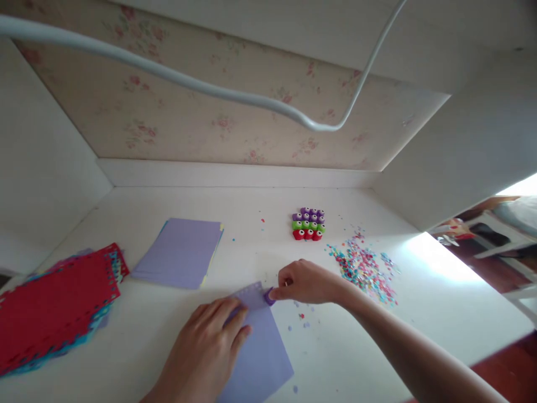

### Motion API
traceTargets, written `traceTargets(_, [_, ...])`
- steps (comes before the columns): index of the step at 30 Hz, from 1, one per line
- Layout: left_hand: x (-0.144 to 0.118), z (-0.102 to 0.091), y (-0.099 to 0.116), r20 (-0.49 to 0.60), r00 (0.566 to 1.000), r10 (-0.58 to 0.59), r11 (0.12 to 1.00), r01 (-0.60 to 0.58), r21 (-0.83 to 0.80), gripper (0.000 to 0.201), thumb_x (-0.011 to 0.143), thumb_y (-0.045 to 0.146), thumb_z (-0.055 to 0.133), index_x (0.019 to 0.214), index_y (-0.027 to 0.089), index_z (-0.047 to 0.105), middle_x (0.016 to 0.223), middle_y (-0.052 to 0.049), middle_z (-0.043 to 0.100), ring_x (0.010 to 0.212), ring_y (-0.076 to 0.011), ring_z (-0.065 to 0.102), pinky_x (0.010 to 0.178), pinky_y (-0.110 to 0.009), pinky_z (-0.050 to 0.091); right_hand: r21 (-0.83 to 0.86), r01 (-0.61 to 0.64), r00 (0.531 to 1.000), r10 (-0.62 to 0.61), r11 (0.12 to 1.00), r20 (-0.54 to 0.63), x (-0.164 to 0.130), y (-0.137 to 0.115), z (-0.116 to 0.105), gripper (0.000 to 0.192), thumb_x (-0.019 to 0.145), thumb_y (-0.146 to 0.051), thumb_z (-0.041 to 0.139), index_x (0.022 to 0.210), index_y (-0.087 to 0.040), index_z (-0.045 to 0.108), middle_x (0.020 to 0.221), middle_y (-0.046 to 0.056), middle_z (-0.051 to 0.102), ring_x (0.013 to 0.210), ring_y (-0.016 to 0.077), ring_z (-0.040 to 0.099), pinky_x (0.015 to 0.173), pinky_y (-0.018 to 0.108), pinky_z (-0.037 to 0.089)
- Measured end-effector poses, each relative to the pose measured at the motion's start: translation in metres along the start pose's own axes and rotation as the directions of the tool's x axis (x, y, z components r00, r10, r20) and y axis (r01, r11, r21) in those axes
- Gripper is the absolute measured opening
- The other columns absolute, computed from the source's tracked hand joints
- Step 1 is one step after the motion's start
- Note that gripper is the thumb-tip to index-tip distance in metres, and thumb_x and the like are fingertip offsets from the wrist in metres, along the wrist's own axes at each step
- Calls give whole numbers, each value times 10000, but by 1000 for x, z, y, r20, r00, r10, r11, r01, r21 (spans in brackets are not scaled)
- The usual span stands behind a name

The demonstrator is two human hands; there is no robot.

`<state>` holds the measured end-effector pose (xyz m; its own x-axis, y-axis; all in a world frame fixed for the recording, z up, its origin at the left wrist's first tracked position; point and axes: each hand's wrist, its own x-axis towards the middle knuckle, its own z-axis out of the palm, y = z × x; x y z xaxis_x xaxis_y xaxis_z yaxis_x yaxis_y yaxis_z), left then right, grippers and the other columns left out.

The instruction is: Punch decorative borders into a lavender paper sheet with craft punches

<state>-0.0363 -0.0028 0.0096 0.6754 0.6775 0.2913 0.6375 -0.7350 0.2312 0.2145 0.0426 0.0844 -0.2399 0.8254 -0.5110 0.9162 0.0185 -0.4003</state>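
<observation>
A sheet of purple paper [260,358] lies on the white table, with a row of small punched holes along its far edge. My left hand [212,336] rests flat on the sheet's left side, fingers stretched out. At the sheet's upper right edge, my right hand [300,282] grips a small purple craft punch [269,296], which touches the paper. My fingers cover part of the punch. Tiny purple cut-outs [306,324] are scattered just right of the sheet.
A stack of purple paper [180,252] lies at the back left. Punched red sheets [59,302] overlap blue ones at far left. Several purple, green and red punches [309,224] stand grouped behind my right hand. A pile of colourful confetti [367,268] spreads right. A white cable [251,99] hangs above.
</observation>
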Motion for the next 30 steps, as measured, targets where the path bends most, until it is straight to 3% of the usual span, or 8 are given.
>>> traceTargets(6, [-21,7,-1,-50,997,62,992,-56,115,308,970,217,450,1190,216,666,1250,-67,687,1130,-262,656,925,-435,549,-12,69,978,-70,998,-197,-17,2,7,343,884,-539,589,1034,-260,721,964,33,743,762,180,665,667,271,439])
traceTargets(10, [-18,7,-2,-91,995,-44,998,48,47,289,951,254,524,1191,236,683,1267,-49,682,1134,-255,661,958,-415,569,-65,188,950,-199,980,-240,-21,1,26,249,926,-429,585,1058,-278,733,1066,45,729,883,210,689,796,311,485])
traceTargets(15, [-20,9,-8,-122,986,-116,993,118,5,281,972,305,512,1173,262,704,1289,-30,674,1156,-248,657,976,-395,578,123,269,920,-217,955,-326,-20,20,26,247,950,-316,541,1066,-252,751,1083,48,752,922,201,701,823,299,522])
traceTargets(19, [-24,13,-11,-142,981,-135,991,136,-8,282,982,323,504,1175,273,703,1301,-23,666,1171,-241,651,979,-401,577,343,263,909,-113,902,-400,-5,49,1,243,911,-354,581,1036,-248,759,1010,33,767,891,190,711,812,301,547])
traceTargets(22, [-25,16,-11,-155,976,-150,989,146,-35,272,983,331,504,1160,282,705,1290,-20,671,1153,-230,662,962,-386,586,374,199,835,43,906,-549,16,77,-32,349,875,-418,602,1131,-222,736,1014,64,768,879,212,713,790,328,557])
traceTargets(24, [-25,17,-13,-164,972,-167,985,159,-62,267,986,332,498,1150,287,705,1274,-17,679,1131,-219,675,942,-371,596,282,-17,763,195,959,-616,32,95,-59,445,873,-492,578,1204,-225,711,905,57,776,718,207,704,632,309,544])
traceTargets(26, [-24,18,-16,-167,967,-195,979,182,-89,264,990,330,492,1142,288,704,1256,-15,688,1115,-211,683,932,-365,600,226,-115,716,238,967,-657,46,110,-85,472,875,-501,559,1211,-207,713,885,73,774,679,220,691,591,314,520])
traceTargets(30, [-23,19,-19,-174,953,-249,964,227,-139,253,990,332,492,1098,277,713,1225,-24,700,1112,-208,683,959,-363,586,57,-154,732,153,986,-664,73,129,-117,345,875,-392,571,1107,-227,767,1008,57,775,883,252,707,779,322,521])
